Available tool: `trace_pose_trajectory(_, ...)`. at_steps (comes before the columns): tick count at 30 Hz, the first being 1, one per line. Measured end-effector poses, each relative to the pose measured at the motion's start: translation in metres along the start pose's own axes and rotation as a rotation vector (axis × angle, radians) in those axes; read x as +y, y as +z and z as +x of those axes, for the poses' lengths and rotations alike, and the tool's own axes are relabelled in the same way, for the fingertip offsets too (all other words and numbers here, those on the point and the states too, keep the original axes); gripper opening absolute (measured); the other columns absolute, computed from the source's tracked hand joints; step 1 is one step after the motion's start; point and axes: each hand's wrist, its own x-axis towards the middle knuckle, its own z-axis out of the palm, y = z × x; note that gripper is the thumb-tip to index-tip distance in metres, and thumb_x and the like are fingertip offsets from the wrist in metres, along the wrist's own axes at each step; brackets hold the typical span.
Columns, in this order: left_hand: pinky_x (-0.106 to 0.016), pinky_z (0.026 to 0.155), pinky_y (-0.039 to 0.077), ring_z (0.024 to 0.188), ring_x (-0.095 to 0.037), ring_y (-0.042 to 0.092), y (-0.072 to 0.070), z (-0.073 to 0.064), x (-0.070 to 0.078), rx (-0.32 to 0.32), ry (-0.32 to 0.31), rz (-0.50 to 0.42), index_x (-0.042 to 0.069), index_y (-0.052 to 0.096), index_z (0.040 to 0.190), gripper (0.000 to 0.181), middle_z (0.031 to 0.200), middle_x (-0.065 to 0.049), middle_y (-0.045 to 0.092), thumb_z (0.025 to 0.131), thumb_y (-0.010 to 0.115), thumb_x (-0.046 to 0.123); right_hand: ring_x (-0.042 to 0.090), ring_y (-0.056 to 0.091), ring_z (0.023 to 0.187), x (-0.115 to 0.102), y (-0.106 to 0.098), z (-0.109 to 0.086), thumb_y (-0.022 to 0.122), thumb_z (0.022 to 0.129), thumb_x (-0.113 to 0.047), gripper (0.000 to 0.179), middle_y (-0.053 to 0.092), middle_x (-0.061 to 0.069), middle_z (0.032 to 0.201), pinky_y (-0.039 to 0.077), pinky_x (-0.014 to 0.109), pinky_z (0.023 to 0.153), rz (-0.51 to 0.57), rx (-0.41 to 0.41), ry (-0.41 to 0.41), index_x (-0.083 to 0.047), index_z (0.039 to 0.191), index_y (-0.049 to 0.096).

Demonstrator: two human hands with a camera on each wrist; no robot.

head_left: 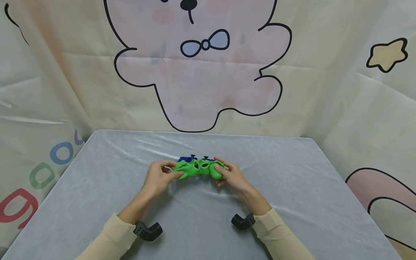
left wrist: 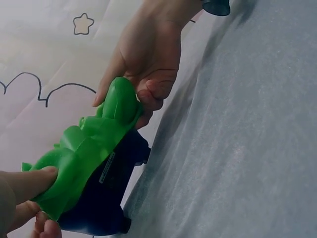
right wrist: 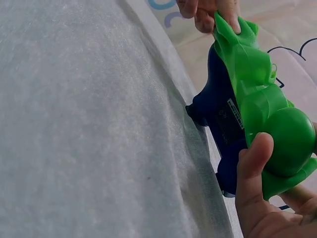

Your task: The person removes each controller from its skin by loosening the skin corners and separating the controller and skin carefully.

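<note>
A dark blue game controller (right wrist: 223,111) is held up above the table, partly covered by a bright green, soft-looking controller cover (head_left: 197,168). My left hand (head_left: 159,177) pinches the cover's left end, thumb on the outer face and fingers behind it. At the other end my right hand (head_left: 234,178) grips the cover, with fingers around its rounded grip portion. Dark blue casing with a small label (left wrist: 107,167) shows beside the cover in both wrist views. Two thumbsticks (head_left: 206,157) poke up past the top edge in the head view.
A table with a grey cloth (head_left: 201,224) lies beneath both hands. Behind it hangs a printed curtain (head_left: 208,79) with a cartoon figure. A black wrist mount (head_left: 147,231) sits at the left sleeve, another mount (head_left: 243,221) at the right one.
</note>
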Motion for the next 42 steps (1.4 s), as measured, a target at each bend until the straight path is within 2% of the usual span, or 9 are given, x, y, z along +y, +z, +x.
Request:
trace_pose_trajectory(6,-0.030,0.079,0.043,0.101,-0.028,0.056,0.002,-0.001,0.000,-0.066,0.073,0.071,0.004,0.075,0.117,0.037,0.116,-0.017,0.062,0.083,0.083,0.017,0.010,0.062,0.066,0.000,-0.001,0.001,0.052,0.107,-0.029,0.053,0.059,0.013,0.115,0.054,0.021,0.061,0.004,-0.009,0.006,-0.014,0.156,0.040)
trace_pose_trajectory(11,-0.030,0.077,0.040,0.101,-0.027,0.051,0.002,0.000,0.001,-0.088,0.060,0.091,0.009,0.070,0.127,0.045,0.118,-0.016,0.056,0.085,0.081,0.020,0.010,0.062,0.065,0.000,-0.002,0.002,0.049,0.108,-0.030,0.053,0.060,0.008,0.106,0.054,0.021,0.061,0.032,-0.019,0.011,-0.014,0.157,0.038)
trace_pose_trajectory(16,-0.030,0.078,0.048,0.105,-0.027,0.057,0.002,0.002,-0.001,-0.138,0.036,0.035,0.015,0.062,0.137,0.046,0.130,-0.018,0.050,0.093,0.073,0.022,0.009,0.061,0.064,-0.002,-0.003,0.002,0.041,0.110,-0.031,0.052,0.060,0.003,0.095,0.054,0.019,0.060,0.091,-0.035,0.009,-0.011,0.158,0.034)
trace_pose_trajectory(20,-0.034,0.078,0.056,0.099,-0.029,0.065,0.000,0.004,-0.006,-0.181,0.025,-0.056,0.012,0.056,0.142,0.040,0.138,-0.024,0.049,0.103,0.059,0.020,0.009,0.061,0.065,-0.003,-0.003,0.001,0.036,0.111,-0.031,0.051,0.059,0.004,0.101,0.053,0.019,0.060,0.104,-0.037,0.024,-0.013,0.158,0.034)
trace_pose_trajectory(23,-0.034,0.071,0.057,0.088,-0.028,0.066,-0.002,0.006,-0.010,-0.220,0.041,-0.090,0.009,0.052,0.146,0.040,0.132,-0.027,0.054,0.106,0.053,0.015,0.010,0.060,0.066,-0.004,-0.003,0.001,0.035,0.111,-0.031,0.049,0.058,0.006,0.105,0.053,0.019,0.060,0.100,-0.036,0.045,-0.016,0.158,0.035)
trace_pose_trajectory(28,-0.031,0.063,0.054,0.079,-0.024,0.064,-0.004,0.009,-0.016,-0.294,0.103,-0.068,0.007,0.041,0.154,0.049,0.107,-0.027,0.066,0.106,0.050,0.009,0.011,0.061,0.066,-0.005,0.000,0.002,0.038,0.111,-0.031,0.050,0.058,0.005,0.101,0.053,0.020,0.061,0.111,-0.035,0.055,-0.016,0.158,0.034)
trace_pose_trajectory(32,-0.029,0.064,0.054,0.078,-0.026,0.068,-0.005,0.008,-0.019,-0.295,0.130,-0.077,0.004,0.041,0.153,0.049,0.100,-0.027,0.072,0.105,0.051,0.008,0.008,0.061,0.064,-0.005,0.001,0.002,0.046,0.108,-0.030,0.058,0.058,0.003,0.096,0.053,0.019,0.060,0.113,-0.041,0.047,-0.012,0.160,0.027)
trace_pose_trajectory(36,-0.030,0.066,0.053,0.080,-0.027,0.070,-0.004,0.007,-0.019,-0.293,0.112,-0.090,0.006,0.044,0.153,0.049,0.100,-0.028,0.073,0.105,0.053,0.011,0.007,0.061,0.063,-0.004,0.000,0.001,0.052,0.106,-0.026,0.061,0.058,0.003,0.096,0.053,0.019,0.059,0.121,-0.038,0.033,-0.010,0.159,0.025)
trace_pose_trajectory(42,-0.032,0.070,0.055,0.087,-0.026,0.070,0.000,0.009,-0.019,-0.359,0.105,-0.079,0.009,0.036,0.157,0.051,0.134,-0.032,0.060,0.108,0.047,0.017,0.008,0.060,0.064,-0.002,-0.005,0.000,0.054,0.103,-0.019,0.053,0.058,0.000,0.095,0.052,0.019,0.058,0.102,-0.007,0.014,-0.010,0.153,0.038)
